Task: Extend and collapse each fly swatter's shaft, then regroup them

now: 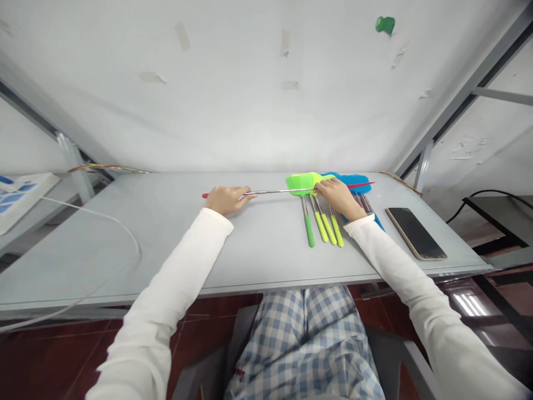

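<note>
Stretched level between both hands is a red fly swatter with a thin metal rod (277, 191). My left hand (227, 200) is closed around its handle, whose red end pokes out at the left. My right hand (336, 197) grips the swatter's other end, and the red head sticks out beyond it, seen nearly edge-on. Beneath and around my right hand lie a green fly swatter (308, 230), several yellow-green fly swatters (327, 228) and several blue fly swatters (358, 182). The right hand and forearm partly hide this pile.
A phone (416, 233) lies at the right on the grey table (250, 250). A white cable (125, 225) curves across the left side. Behind stands a white wall panel (233, 122) with tape scraps. A white-and-blue object (25, 194) sits at far left.
</note>
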`<action>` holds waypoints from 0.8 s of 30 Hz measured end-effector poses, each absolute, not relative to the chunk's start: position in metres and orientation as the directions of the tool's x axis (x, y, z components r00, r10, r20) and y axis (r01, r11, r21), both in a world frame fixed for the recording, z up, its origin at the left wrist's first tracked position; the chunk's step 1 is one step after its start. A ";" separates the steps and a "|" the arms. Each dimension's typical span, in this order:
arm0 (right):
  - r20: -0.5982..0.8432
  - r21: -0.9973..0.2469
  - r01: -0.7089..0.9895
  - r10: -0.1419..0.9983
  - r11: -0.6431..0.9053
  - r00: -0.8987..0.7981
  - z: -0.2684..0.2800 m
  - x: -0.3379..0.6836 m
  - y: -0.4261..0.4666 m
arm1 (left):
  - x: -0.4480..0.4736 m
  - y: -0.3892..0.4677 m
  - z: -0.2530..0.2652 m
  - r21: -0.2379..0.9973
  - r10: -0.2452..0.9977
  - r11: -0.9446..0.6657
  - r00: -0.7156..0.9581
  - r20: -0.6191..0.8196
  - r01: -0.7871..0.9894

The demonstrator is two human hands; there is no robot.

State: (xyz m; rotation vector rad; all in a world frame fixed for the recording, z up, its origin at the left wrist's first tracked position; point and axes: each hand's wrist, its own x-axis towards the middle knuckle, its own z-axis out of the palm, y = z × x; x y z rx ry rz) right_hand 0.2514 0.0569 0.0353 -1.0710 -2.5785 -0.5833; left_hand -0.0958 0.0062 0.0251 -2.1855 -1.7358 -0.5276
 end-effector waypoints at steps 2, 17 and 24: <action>0.411 0.207 0.747 0.637 0.631 -0.652 0.034 0.250 0.056 | -0.094 0.006 0.025 -0.005 0.859 -0.239 0.214 0.465 0.971; 0.388 0.044 0.674 0.609 0.737 -0.691 0.033 0.195 0.014 | -0.018 -0.017 0.022 0.011 0.863 -0.375 0.345 0.369 0.927; 0.562 0.090 0.735 0.575 0.672 -0.595 0.045 0.208 0.013 | -0.038 -0.007 0.025 -0.003 0.872 -0.315 0.291 0.393 0.949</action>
